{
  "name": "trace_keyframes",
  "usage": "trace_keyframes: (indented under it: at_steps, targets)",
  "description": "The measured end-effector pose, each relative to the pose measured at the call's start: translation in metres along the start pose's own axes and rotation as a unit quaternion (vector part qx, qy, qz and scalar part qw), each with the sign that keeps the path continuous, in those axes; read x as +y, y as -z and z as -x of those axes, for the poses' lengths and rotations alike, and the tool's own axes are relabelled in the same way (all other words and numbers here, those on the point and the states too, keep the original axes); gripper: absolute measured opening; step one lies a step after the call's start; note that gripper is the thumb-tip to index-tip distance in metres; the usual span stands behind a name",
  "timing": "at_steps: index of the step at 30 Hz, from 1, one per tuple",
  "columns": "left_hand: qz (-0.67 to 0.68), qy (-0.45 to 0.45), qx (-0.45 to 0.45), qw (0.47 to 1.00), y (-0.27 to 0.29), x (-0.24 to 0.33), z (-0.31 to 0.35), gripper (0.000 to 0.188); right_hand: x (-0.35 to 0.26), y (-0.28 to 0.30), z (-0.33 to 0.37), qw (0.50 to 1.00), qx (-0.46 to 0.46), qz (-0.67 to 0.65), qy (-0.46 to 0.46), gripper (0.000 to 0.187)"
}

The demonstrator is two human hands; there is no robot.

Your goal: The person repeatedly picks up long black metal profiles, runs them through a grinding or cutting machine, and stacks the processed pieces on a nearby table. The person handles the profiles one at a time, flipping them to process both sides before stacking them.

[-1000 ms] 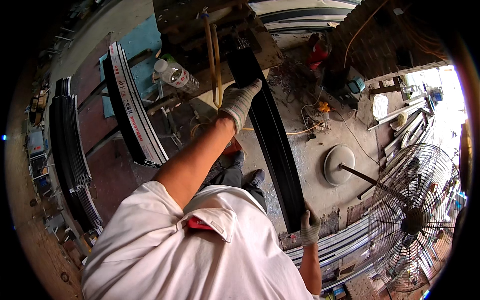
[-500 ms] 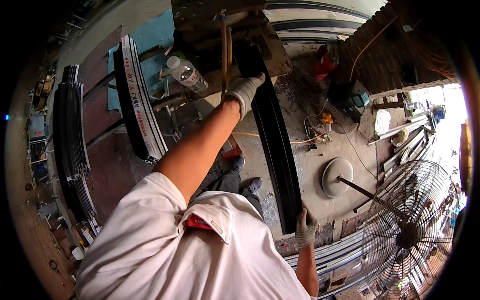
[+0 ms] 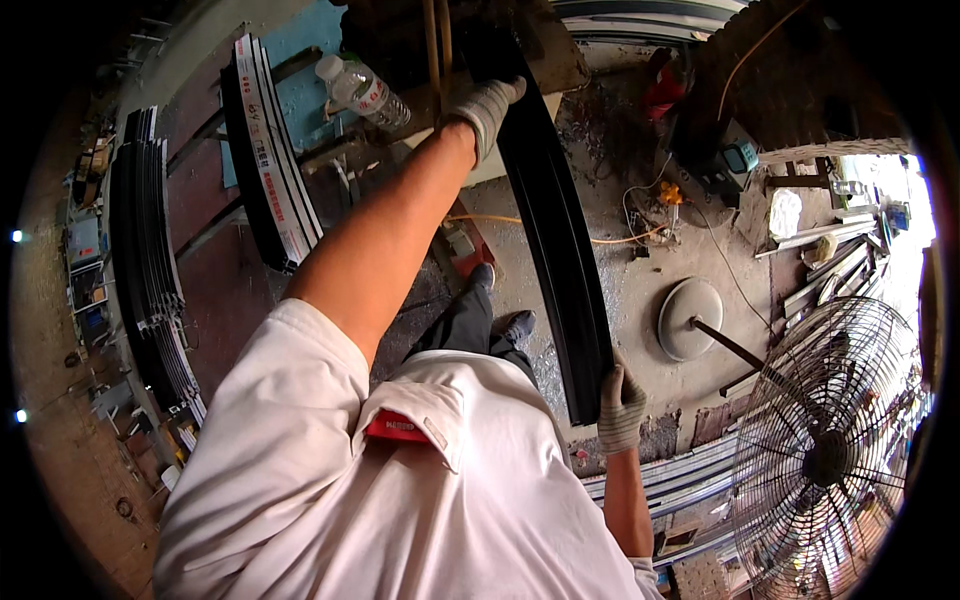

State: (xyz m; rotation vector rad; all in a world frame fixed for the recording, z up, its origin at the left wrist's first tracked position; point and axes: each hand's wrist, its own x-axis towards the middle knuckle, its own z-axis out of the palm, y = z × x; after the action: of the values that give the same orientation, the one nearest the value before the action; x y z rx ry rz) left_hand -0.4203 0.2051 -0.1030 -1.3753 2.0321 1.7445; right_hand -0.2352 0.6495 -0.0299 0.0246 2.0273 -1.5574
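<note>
A long black metal profile (image 3: pixel 555 240) with lengthwise ridges runs from the dark worktop at the top down to my lower right. My left hand (image 3: pixel 488 112), in a pale knitted glove, is closed over its left edge near the far end. At the near end my right hand (image 3: pixel 621 408), gloved alike, grips the right edge, thumb upward. The profile hides some of the fingers of both hands. Its far end merges with the dark worktop (image 3: pixel 560 55), so I cannot make out exactly where it rests.
A clear plastic bottle (image 3: pixel 362 92) stands left of my left hand. Bundles of black profiles (image 3: pixel 262 150) lie on a rack to the left. To the right are a round stand base (image 3: pixel 690 318), a large wire-caged fan (image 3: pixel 825 455), and cables on the floor.
The view has shifted, so most of the scene sits higher in the picture. Both hands keep their hold on the profile, which has barely moved against its surroundings.
</note>
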Motion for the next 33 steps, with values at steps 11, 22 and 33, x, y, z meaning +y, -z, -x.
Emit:
trace_keyframes:
  at_steps: [11, 22, 33]
  targets:
    - [-0.001, -0.023, 0.087, 0.996, 0.011, 0.027, 0.074, 0.075, -0.007, -0.003, 0.0, 1.0, 0.019, -0.003, -0.019, 0.04]
    - [0.087, -0.019, 0.11, 0.99, 0.009, 0.038, 0.098, 0.058, 0.002, 0.001, 0.001, 0.998, 0.036, 0.043, -0.014, 0.045]
    - [0.089, 0.002, 0.118, 0.989, 0.007, 0.028, 0.082, 0.059, -0.007, -0.002, 0.001, 0.996, 0.035, 0.058, -0.049, 0.052]
